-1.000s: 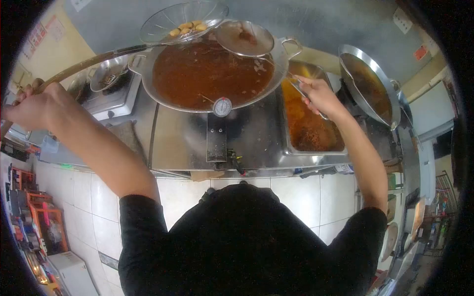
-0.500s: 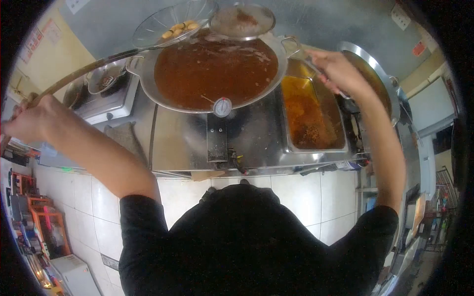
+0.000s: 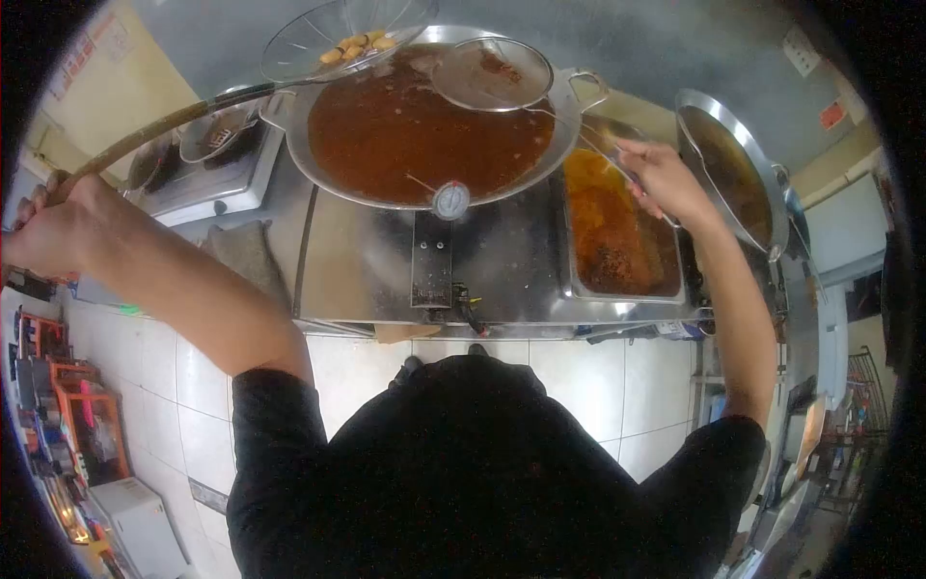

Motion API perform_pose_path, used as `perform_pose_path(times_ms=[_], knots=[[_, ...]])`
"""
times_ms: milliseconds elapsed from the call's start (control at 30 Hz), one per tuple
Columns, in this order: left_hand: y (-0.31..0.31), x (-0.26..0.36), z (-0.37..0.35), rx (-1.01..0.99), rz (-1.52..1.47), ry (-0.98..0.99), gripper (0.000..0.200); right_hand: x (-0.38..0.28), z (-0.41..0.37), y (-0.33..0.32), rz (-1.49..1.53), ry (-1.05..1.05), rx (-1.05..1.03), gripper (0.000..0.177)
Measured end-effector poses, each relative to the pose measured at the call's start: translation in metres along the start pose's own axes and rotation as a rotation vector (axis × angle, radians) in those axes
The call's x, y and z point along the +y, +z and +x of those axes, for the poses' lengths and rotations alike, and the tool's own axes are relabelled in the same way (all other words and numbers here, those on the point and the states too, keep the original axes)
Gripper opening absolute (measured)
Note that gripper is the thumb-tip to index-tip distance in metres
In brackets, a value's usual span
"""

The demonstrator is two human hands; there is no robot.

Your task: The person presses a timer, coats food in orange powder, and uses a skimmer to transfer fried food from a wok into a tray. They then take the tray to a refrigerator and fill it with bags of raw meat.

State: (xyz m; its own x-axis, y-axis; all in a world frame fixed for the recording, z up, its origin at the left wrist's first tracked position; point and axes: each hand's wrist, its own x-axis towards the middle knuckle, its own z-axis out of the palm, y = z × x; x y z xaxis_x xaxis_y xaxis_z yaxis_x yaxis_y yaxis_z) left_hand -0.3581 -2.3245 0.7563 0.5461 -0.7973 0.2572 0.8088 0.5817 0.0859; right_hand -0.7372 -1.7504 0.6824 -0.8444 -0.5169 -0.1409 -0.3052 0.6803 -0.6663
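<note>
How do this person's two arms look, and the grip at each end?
The left sleeve and right sleeve are short, black and without visible marking. Left forearm and right forearm are bare. The left grip and right grip are ungloved human hands; no watch shows.

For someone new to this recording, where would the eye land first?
Probably on the large two-handled wok of brown liquid at upper centre, with a dial thermometer at its near rim. Next, the round mesh skimmer over the wok's far right part, its handle in the right-hand grip. At the wok's far left is a wire basket of yellowish pieces, its long handle running to the left-hand grip.
</note>
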Motion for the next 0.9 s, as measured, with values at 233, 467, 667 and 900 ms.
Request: perform_pose_path(times_ms=[233,467,667,900], knots=[[0.042,0.041,-0.094,-0.083,0.147,0.103,0.041,0.008,0.011,0.013,0.066,-0.023,-0.044,0.044],[0.068,0.058,-0.163,-0.169,0.243,0.150,0.083,0.024,0.011,0.002,0.116,-0.040,-0.006,0.044],[0.072,0.050,-0.181,-0.176,0.201,0.106,0.075,0.035,0.008,0.001,0.104,-0.019,0.000,0.044],[0.075,0.053,-0.217,-0.158,0.215,0.171,0.040,0.063,-0.002,-0.010,0.183,-0.001,-0.081,0.043]])
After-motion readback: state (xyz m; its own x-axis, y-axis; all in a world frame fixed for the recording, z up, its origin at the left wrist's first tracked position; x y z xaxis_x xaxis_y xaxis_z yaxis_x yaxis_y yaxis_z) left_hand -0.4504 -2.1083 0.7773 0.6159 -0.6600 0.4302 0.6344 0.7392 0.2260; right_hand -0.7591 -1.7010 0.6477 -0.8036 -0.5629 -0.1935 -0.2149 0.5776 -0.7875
